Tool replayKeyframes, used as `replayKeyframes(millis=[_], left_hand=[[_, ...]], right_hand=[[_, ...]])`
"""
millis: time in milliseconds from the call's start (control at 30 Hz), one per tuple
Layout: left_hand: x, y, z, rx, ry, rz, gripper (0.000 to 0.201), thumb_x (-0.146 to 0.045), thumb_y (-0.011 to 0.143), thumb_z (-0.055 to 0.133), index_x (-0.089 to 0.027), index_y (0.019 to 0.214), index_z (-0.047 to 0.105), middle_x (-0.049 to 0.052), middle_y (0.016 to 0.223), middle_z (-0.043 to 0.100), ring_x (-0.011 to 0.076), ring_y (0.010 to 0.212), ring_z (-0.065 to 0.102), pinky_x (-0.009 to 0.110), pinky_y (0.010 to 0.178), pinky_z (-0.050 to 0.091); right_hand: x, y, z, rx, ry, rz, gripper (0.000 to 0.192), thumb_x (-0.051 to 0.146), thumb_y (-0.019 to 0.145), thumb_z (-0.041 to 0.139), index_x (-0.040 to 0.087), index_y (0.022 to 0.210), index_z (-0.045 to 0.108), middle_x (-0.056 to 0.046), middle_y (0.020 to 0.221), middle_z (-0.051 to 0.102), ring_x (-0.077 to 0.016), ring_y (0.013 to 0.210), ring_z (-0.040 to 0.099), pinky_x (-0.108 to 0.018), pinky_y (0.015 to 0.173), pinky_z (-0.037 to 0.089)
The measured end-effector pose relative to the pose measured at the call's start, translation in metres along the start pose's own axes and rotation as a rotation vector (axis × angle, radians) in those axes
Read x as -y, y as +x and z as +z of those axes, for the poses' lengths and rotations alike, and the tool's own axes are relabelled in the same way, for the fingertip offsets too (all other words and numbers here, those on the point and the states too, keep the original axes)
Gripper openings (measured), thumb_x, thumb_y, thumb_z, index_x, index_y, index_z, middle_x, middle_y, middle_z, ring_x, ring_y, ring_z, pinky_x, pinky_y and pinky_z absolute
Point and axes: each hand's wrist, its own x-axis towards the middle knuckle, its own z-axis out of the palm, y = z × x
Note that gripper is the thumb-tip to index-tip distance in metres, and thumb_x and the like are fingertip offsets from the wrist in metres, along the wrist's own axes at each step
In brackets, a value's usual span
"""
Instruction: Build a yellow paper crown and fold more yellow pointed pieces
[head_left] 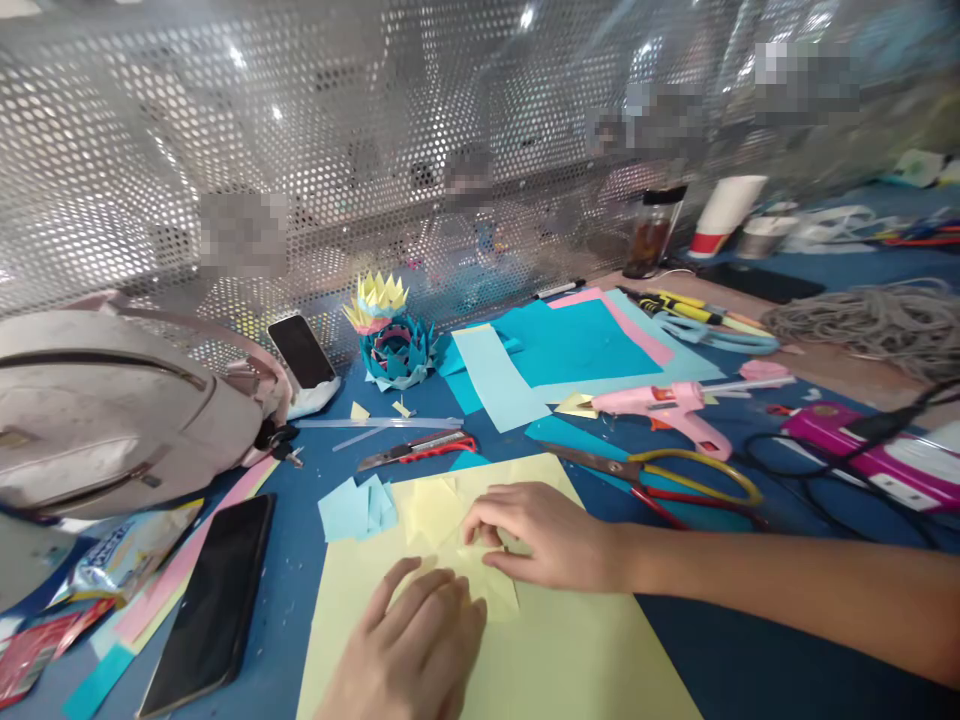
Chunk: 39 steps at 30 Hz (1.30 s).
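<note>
Down at the table's near edge, both hands press a small folded yellow piece onto a large yellow sheet. The left hand lies flat, fingers together; the right hand pinches the fold. Blue paper squares lie just beside, scissors farther right.

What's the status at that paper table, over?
Left hand flat on yellow sheet. Right hand pinching small yellow folded piece. Scissors beside right wrist, not touching.
</note>
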Motion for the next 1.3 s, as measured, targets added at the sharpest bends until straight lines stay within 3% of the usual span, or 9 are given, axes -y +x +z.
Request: replayKeyframes(millis=[200,300,433,600,800,900,1067,1300], left_hand=[[-0.002,0.003,-0.003,-0.051,0.058,-0.049,0.025,-0.016,0.095,0.053,-0.018,0.111,0.071,0.004,0.108,0.076,0.0186,0.111,0.069,0.041,0.124,0.027],[0.001,0.007,-0.01,0.006,0.081,-0.001,0.025,-0.016,0.095,0.052,-0.017,0.111,0.071,0.006,0.113,0.076,0.0198,0.115,0.068,0.042,0.125,0.023],[0.007,0.014,-0.021,0.137,0.062,0.113,0.031,-0.01,0.093,0.048,-0.015,0.115,0.069,0.007,0.119,0.074,0.0194,0.122,0.064,0.044,0.126,0.019],[0.005,0.012,-0.015,0.042,0.018,0.014,0.028,-0.01,0.096,0.047,-0.017,0.111,0.07,0.003,0.105,0.075,0.0166,0.112,0.067,0.043,0.126,0.022],[0.001,0.004,-0.005,0.024,-0.004,-0.039,0.025,-0.012,0.098,0.048,-0.017,0.109,0.07,0.002,0.099,0.074,0.017,0.109,0.067,0.044,0.126,0.021],[0.002,0.004,-0.006,0.025,0.007,-0.026,0.026,-0.012,0.098,0.047,-0.018,0.109,0.07,0.002,0.099,0.074,0.0167,0.109,0.067,0.045,0.125,0.024],[0.003,0.01,-0.012,0.033,0.012,-0.021,0.025,-0.012,0.097,0.048,-0.017,0.107,0.071,0.002,0.099,0.073,0.0173,0.107,0.068,0.044,0.126,0.021],[0.006,0.015,-0.023,0.122,0.025,0.013,0.029,-0.012,0.097,0.046,-0.016,0.109,0.071,0.002,0.101,0.074,0.0182,0.107,0.067,0.043,0.127,0.016]], right_hand=[[0.006,-0.001,0.002,0.014,0.089,0.107,0.033,0.02,0.081,0.072,0.021,0.113,0.063,0.004,0.079,0.07,-0.0139,0.069,0.058,-0.026,0.071,0.041],[0.005,0.0,0.004,0.01,0.105,0.146,0.031,0.026,0.087,0.069,0.02,0.117,0.061,0.004,0.078,0.071,-0.0131,0.067,0.059,-0.026,0.07,0.042],[0.002,0.0,0.007,-0.032,0.13,0.132,0.029,0.019,0.086,0.069,0.021,0.114,0.061,0.002,0.087,0.073,-0.0125,0.071,0.062,-0.024,0.068,0.043],[0.001,-0.002,0.01,-0.104,0.145,0.114,0.029,0.008,0.078,0.073,0.02,0.103,0.065,0.002,0.088,0.072,-0.0121,0.072,0.06,-0.023,0.069,0.044],[-0.001,-0.003,0.01,-0.138,0.097,-0.095,0.005,0.017,0.092,0.068,0.019,0.089,0.071,-0.001,0.083,0.071,-0.0146,0.082,0.06,-0.025,0.07,0.044],[-0.001,-0.003,0.007,-0.127,0.038,-0.172,0.012,0.02,0.097,0.064,0.019,0.087,0.071,-0.002,0.084,0.071,-0.0147,0.08,0.058,-0.027,0.071,0.044],[-0.002,-0.004,0.005,-0.08,-0.092,-0.346,0.019,0.022,0.103,0.054,0.019,0.096,0.071,-0.003,0.102,0.075,-0.0147,0.087,0.061,-0.029,0.078,0.047],[-0.004,-0.006,0.004,-0.063,-0.214,-0.439,0.026,0.021,0.105,0.049,0.018,0.094,0.072,-0.003,0.106,0.076,-0.0142,0.086,0.063,-0.028,0.07,0.047]])
